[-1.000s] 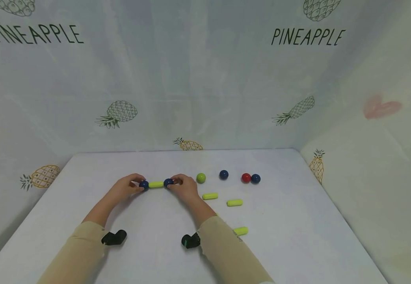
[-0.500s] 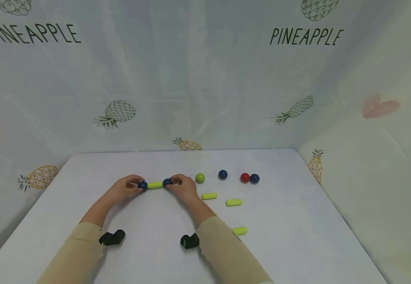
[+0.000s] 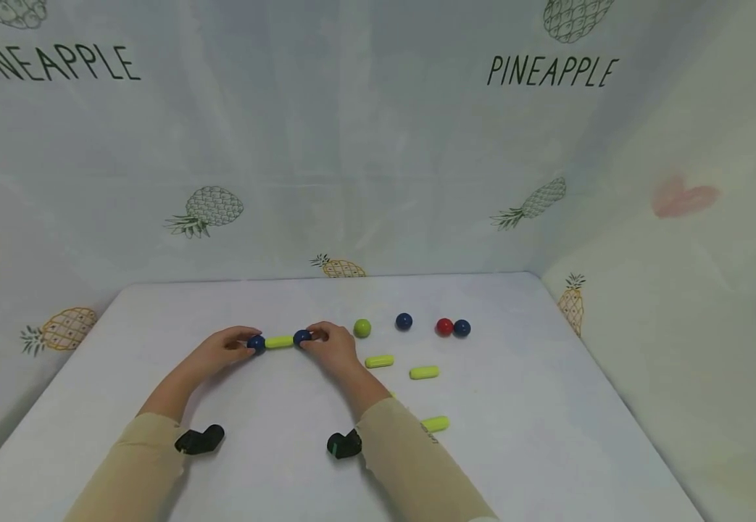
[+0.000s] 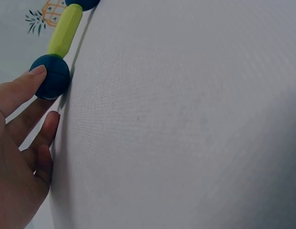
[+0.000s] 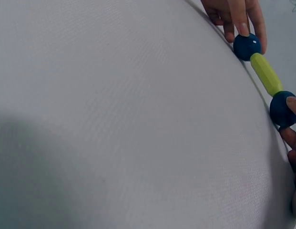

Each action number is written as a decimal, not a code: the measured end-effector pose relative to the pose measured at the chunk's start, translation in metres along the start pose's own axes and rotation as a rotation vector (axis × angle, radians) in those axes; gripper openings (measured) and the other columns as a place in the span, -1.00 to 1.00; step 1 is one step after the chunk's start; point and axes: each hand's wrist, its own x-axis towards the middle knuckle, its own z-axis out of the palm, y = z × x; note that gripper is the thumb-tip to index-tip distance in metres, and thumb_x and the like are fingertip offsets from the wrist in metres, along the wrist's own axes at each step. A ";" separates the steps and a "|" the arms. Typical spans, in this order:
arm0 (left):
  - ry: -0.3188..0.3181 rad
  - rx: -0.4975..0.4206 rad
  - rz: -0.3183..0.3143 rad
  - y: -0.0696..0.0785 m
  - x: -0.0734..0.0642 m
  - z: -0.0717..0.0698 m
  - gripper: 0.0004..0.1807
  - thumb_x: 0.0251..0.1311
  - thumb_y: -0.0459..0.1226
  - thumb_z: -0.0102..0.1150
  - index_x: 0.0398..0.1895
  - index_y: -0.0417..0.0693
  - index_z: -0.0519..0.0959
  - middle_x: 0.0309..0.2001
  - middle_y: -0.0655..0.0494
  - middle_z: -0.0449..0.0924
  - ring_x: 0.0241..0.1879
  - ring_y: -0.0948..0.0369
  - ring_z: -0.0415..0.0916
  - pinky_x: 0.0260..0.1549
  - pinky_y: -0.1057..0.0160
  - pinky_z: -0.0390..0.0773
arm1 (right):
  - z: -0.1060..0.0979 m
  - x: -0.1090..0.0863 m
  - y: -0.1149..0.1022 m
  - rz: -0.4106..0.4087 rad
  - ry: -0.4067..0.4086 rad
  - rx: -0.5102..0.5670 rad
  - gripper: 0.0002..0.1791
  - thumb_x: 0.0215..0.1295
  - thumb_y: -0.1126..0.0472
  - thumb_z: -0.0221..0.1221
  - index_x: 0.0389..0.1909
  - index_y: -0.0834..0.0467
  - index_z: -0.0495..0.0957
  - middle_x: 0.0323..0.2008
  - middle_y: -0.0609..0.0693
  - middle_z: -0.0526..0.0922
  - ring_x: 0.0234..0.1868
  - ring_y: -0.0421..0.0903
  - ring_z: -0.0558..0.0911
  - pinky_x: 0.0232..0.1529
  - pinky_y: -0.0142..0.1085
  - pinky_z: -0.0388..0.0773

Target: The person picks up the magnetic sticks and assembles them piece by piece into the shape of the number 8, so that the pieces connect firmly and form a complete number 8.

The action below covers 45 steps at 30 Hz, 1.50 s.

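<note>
A yellow-green rod (image 3: 279, 341) joins two dark blue balls in a line near the back left of the table. My left hand (image 3: 221, 349) pinches the left blue ball (image 3: 256, 344) between thumb and fingers. At the other end, my right hand (image 3: 333, 349) pinches the right blue ball (image 3: 301, 338). In the left wrist view the thumb lies on the blue ball (image 4: 53, 78) and the rod (image 4: 66, 31) runs up from it. The right wrist view shows both hands on the balls, with the rod (image 5: 266, 74) between them.
Right of my right hand lie a green ball (image 3: 362, 328), a blue ball (image 3: 404, 322), and a red ball (image 3: 445, 327) touching another blue ball (image 3: 462, 328). Several yellow-green rods (image 3: 424, 372) lie nearer, some partly behind the right sleeve. A pineapple-print curtain (image 3: 351, 145) hangs behind the table.
Both hands keep their pinch on the two blue balls. The whole head view has shifted slightly left; the hands and the joined piece hardly move relative to the table.
</note>
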 end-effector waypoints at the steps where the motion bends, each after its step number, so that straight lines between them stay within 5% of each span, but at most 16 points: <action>1: -0.001 -0.001 0.000 0.000 0.000 0.000 -0.54 0.33 -0.25 0.18 0.25 -0.23 0.46 0.22 -0.33 0.40 0.14 -0.23 0.37 0.08 -0.23 0.37 | 0.000 -0.001 0.000 0.002 -0.002 0.007 -0.67 0.16 0.08 0.39 -0.04 0.04 0.67 -0.31 -0.20 0.66 -0.21 -0.20 0.51 -0.13 -0.29 0.44; 11: 0.001 0.025 -0.011 -0.004 0.006 0.005 -0.57 0.29 -0.27 0.21 0.21 -0.19 0.50 0.18 -0.29 0.45 0.09 -0.18 0.41 0.05 -0.21 0.40 | -0.012 -0.008 -0.004 0.034 -0.115 0.036 -0.60 0.18 0.14 0.37 0.06 0.06 0.61 -0.16 -0.12 0.65 -0.04 -0.11 0.54 0.02 -0.21 0.48; 21: -0.013 0.049 0.015 0.015 0.015 0.011 -0.58 0.26 -0.29 0.25 0.18 -0.20 0.52 0.14 -0.25 0.50 0.09 -0.17 0.43 0.07 -0.18 0.41 | -0.050 -0.016 -0.017 0.043 -0.160 -0.038 -0.59 0.19 0.14 0.37 0.07 0.03 0.59 -0.04 -0.10 0.61 0.00 -0.09 0.50 -0.11 -0.27 0.51; 45: -0.069 -0.004 0.014 0.041 0.032 0.033 -0.55 0.22 -0.26 0.32 0.18 -0.13 0.52 0.15 -0.15 0.50 0.10 -0.10 0.43 0.09 -0.13 0.40 | -0.121 -0.036 0.007 0.073 -0.254 -0.212 -0.56 0.04 0.28 0.45 0.00 0.16 0.62 -0.17 0.00 0.60 -0.18 -0.08 0.51 -0.23 -0.30 0.53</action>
